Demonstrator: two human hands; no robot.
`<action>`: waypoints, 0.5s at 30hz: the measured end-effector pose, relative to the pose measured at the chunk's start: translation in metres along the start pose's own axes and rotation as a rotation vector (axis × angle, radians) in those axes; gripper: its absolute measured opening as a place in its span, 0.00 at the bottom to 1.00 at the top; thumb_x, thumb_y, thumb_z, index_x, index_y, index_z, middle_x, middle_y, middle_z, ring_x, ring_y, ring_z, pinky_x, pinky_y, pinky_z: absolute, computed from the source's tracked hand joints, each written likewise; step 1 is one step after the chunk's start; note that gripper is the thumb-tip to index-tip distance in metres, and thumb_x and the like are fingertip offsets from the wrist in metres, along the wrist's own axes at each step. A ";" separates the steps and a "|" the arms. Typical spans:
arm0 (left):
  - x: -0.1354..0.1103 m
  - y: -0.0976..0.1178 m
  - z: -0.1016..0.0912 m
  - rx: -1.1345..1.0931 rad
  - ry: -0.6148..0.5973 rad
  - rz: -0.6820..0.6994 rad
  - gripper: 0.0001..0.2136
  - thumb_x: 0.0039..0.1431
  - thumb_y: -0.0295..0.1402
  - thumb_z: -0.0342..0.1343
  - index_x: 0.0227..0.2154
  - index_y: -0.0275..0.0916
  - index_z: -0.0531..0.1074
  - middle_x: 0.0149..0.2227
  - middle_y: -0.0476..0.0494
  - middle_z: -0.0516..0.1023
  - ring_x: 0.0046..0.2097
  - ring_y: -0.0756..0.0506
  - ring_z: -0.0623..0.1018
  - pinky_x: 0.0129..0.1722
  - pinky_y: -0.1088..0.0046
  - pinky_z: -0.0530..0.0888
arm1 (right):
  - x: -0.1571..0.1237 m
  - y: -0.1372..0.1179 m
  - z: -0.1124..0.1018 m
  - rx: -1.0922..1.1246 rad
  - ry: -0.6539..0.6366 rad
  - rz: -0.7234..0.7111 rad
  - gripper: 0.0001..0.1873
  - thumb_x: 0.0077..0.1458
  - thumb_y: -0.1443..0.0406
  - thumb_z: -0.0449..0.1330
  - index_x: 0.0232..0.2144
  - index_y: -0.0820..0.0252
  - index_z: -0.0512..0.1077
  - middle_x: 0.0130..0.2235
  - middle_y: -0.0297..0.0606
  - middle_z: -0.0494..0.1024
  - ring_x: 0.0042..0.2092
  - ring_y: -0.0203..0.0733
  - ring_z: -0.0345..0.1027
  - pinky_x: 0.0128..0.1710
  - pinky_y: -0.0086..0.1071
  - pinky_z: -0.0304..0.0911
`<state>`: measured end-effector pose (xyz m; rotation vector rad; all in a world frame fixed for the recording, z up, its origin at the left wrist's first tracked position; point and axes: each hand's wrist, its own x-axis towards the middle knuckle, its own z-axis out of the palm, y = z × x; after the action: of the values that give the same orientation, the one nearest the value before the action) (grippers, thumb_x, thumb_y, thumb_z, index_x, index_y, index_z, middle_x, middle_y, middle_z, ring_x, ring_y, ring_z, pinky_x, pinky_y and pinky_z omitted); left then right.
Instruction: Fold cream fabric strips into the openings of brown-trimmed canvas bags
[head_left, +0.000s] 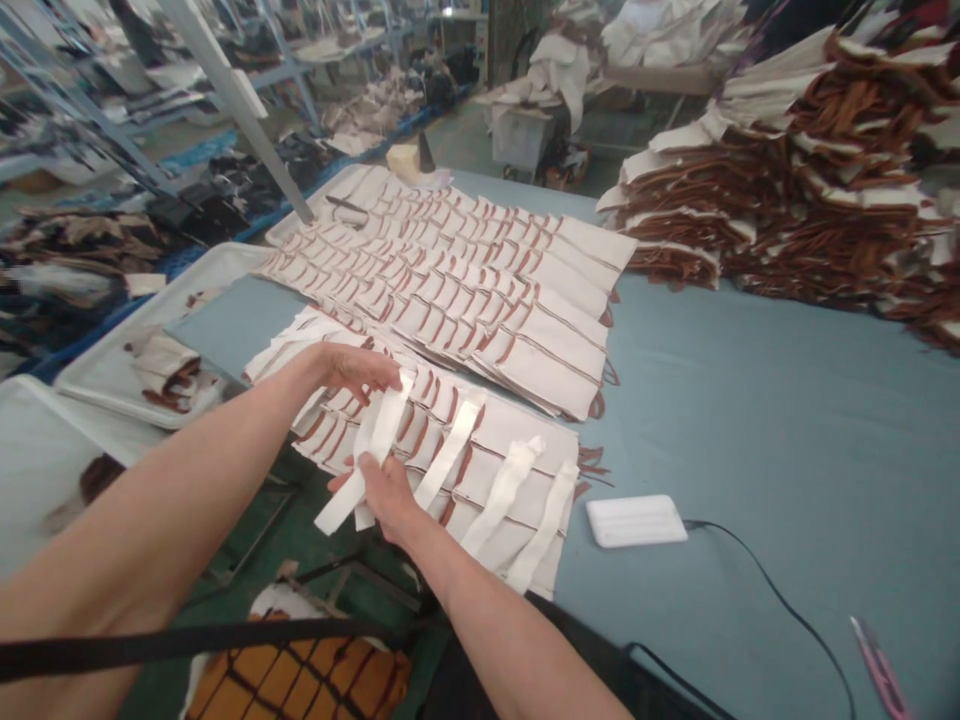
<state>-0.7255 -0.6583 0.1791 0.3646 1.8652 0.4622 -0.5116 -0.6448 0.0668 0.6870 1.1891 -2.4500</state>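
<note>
My left hand (354, 366) pinches the upper end of a white fabric strip (375, 450) above the near row of overlapped cream fabric pieces with brown trim (517, 420). My right hand (386, 495) grips the lower part of the same strip at the table's front edge. Three more white strips (501, 495) lie slantwise across the near row, to the right of my hands. A second, longer spread of overlapped cream pieces (480, 290) covers the table further back.
A white rectangular device (636, 520) with a black cable (780, 600) lies on the blue table (750, 420). Pink snips (881, 670) sit at the lower right. Tall stacks of cream and brown pieces (810, 160) stand at the back right. White trays (120, 370) are at left.
</note>
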 end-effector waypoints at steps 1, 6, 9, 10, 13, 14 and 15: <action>0.006 -0.001 0.002 -0.012 0.002 0.031 0.28 0.59 0.50 0.68 0.57 0.39 0.78 0.57 0.35 0.82 0.56 0.36 0.81 0.55 0.53 0.81 | 0.002 -0.001 0.000 0.002 0.005 0.001 0.14 0.75 0.62 0.54 0.44 0.63 0.78 0.24 0.38 0.84 0.23 0.41 0.75 0.24 0.27 0.65; 0.029 0.000 0.014 -0.078 0.064 0.134 0.26 0.71 0.49 0.62 0.64 0.40 0.72 0.65 0.34 0.76 0.61 0.35 0.79 0.60 0.48 0.79 | 0.007 -0.002 0.000 0.000 0.055 -0.004 0.17 0.77 0.57 0.54 0.48 0.64 0.77 0.25 0.39 0.85 0.23 0.41 0.74 0.22 0.28 0.64; 0.038 0.009 0.016 -0.084 0.087 0.166 0.25 0.73 0.47 0.61 0.65 0.40 0.72 0.66 0.34 0.76 0.61 0.35 0.79 0.61 0.47 0.80 | 0.009 -0.004 -0.002 -0.021 0.079 -0.023 0.18 0.76 0.54 0.55 0.48 0.63 0.77 0.25 0.39 0.85 0.25 0.43 0.76 0.24 0.30 0.67; 0.040 0.013 0.015 -0.075 0.086 0.169 0.24 0.74 0.47 0.62 0.65 0.40 0.72 0.66 0.34 0.76 0.61 0.35 0.80 0.60 0.47 0.80 | 0.010 -0.005 -0.002 -0.031 0.084 -0.031 0.19 0.76 0.53 0.56 0.47 0.62 0.78 0.26 0.39 0.85 0.25 0.44 0.77 0.25 0.31 0.68; 0.039 0.027 0.005 -0.011 0.063 0.153 0.23 0.73 0.45 0.63 0.64 0.40 0.73 0.65 0.35 0.77 0.58 0.36 0.81 0.57 0.49 0.82 | 0.010 -0.009 -0.002 -0.062 0.098 -0.058 0.22 0.74 0.49 0.58 0.47 0.60 0.79 0.26 0.38 0.85 0.28 0.47 0.79 0.27 0.33 0.71; 0.037 0.032 -0.001 0.020 0.049 0.145 0.23 0.72 0.44 0.64 0.64 0.40 0.74 0.64 0.35 0.77 0.57 0.36 0.81 0.56 0.50 0.82 | 0.010 -0.009 -0.001 -0.071 0.100 -0.066 0.22 0.74 0.48 0.57 0.47 0.60 0.80 0.26 0.38 0.85 0.28 0.47 0.80 0.28 0.34 0.71; 0.033 0.036 -0.007 0.055 0.033 0.134 0.23 0.69 0.43 0.66 0.63 0.40 0.75 0.63 0.35 0.78 0.57 0.37 0.81 0.55 0.52 0.82 | 0.009 -0.009 -0.001 -0.080 0.101 -0.072 0.22 0.74 0.49 0.57 0.47 0.60 0.80 0.26 0.38 0.85 0.28 0.47 0.79 0.28 0.34 0.71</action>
<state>-0.7423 -0.6124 0.1715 0.5240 1.8951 0.5104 -0.5231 -0.6393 0.0675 0.7650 1.3643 -2.4367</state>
